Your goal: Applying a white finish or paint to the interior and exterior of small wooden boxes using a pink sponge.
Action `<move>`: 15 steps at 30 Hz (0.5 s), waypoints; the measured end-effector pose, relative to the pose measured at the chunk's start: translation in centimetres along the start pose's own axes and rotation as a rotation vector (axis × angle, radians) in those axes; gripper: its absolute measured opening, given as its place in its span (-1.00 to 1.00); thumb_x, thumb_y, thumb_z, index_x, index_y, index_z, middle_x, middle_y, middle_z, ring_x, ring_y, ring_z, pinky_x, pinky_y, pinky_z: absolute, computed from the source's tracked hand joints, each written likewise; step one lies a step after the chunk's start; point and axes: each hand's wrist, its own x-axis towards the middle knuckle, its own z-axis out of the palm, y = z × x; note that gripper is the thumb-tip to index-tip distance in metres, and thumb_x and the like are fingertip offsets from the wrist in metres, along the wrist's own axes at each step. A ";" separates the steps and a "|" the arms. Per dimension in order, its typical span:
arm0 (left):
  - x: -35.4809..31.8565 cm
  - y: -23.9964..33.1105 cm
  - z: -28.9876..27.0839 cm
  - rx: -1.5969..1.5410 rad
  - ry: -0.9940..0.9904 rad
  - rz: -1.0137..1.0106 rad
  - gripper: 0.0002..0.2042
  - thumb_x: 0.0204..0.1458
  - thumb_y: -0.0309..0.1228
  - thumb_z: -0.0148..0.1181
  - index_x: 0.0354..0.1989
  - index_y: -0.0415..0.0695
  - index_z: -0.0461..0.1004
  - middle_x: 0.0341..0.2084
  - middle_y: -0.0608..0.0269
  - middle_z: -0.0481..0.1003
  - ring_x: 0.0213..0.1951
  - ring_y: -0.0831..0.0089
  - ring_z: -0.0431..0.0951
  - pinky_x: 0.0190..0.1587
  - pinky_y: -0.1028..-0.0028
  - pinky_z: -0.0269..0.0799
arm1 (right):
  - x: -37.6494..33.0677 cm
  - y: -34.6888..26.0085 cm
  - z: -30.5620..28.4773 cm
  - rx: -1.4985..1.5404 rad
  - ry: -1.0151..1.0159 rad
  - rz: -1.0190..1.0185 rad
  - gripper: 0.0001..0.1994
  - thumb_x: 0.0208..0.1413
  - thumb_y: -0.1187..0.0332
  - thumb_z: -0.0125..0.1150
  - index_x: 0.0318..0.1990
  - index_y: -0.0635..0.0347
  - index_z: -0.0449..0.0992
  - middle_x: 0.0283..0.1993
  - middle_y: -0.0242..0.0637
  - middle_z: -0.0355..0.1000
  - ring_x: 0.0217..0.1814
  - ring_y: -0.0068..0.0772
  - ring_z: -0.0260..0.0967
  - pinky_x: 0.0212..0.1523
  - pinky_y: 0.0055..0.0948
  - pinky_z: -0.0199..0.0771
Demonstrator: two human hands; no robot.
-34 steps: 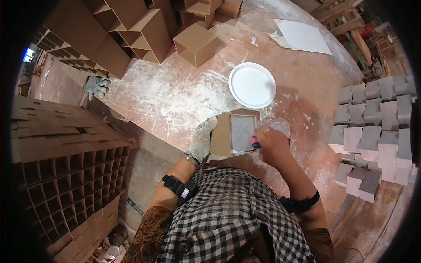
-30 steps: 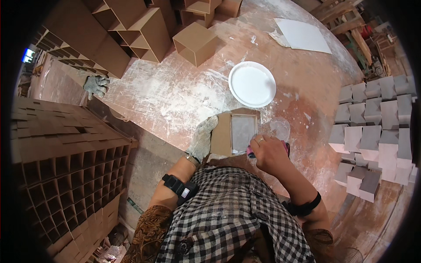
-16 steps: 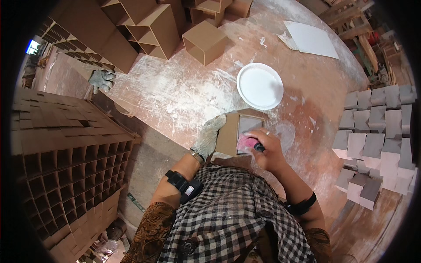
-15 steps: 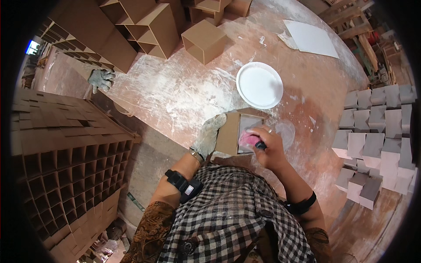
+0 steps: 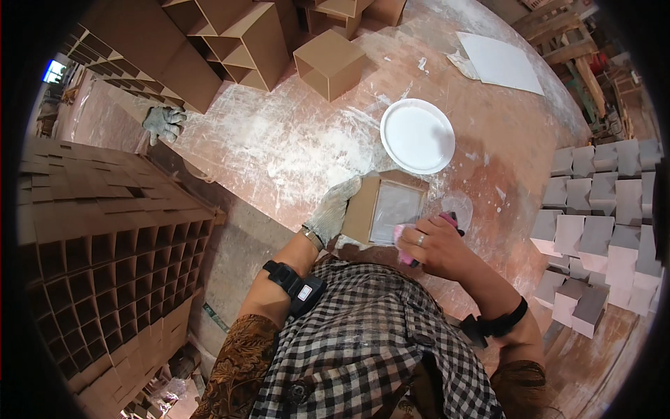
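A small brown board box [image 5: 361, 215] lies on its side in front of me, its open face turned right with a whitish wet-looking film inside. Around its left end is my left hand [image 5: 332, 209], in a dusty work glove, closed on the board. Just right of the opening, my bare right hand [image 5: 440, 246] grips a pink tool [image 5: 403, 237] with dark ends. My fingers cover much of that tool, so its exact kind is hidden. A round white dish [image 5: 417, 135] stands beyond the box.
Brown boxes [image 5: 328, 59] stand at the far left of the dusty table [image 5: 279, 146], near a loose glove [image 5: 163, 124]. White sheets [image 5: 500, 63] lie far right. Gridded brown boxes [image 5: 105, 258] are stacked left; white-and-grey blocks [image 5: 597, 237] are piled right.
My right hand has drawn the pink tool out of the box opening and turned, moving right and slightly nearer. The whitish inside now shows. My left hand still steadies the box.
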 end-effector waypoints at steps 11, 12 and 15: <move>-1.0 1.0 1.5 0.156 0.032 -0.003 -0.61 0.12 -0.11 0.02 -0.06 -0.18 0.40 -0.21 0.24 0.46 -0.20 0.50 0.45 -0.11 0.49 0.44 | 1.1 -1.0 2.1 -0.089 0.307 -0.027 -0.57 -0.38 0.31 0.20 -0.19 0.15 0.47 -0.20 -0.33 0.39 -0.25 -0.31 0.27 -0.25 -0.34 0.23; -1.2 1.3 1.9 0.164 0.025 0.019 -0.61 0.13 -0.12 0.02 -0.06 -0.18 0.40 -0.21 0.25 0.46 -0.21 0.51 0.45 -0.12 0.49 0.44 | 2.0 -1.3 2.2 -0.069 0.338 0.001 -0.57 -0.38 0.31 0.20 -0.19 0.15 0.48 -0.20 -0.32 0.39 -0.26 -0.31 0.28 -0.25 -0.34 0.23; -0.4 0.6 0.5 0.104 0.045 -0.022 -0.64 0.14 -0.16 0.01 -0.06 -0.19 0.39 -0.22 0.25 0.46 -0.23 0.50 0.45 -0.12 0.49 0.45 | 3.2 -1.9 2.4 -0.007 0.382 0.072 -0.58 -0.39 0.34 0.20 -0.20 0.14 0.49 -0.18 -0.31 0.39 -0.27 -0.31 0.28 -0.24 -0.35 0.23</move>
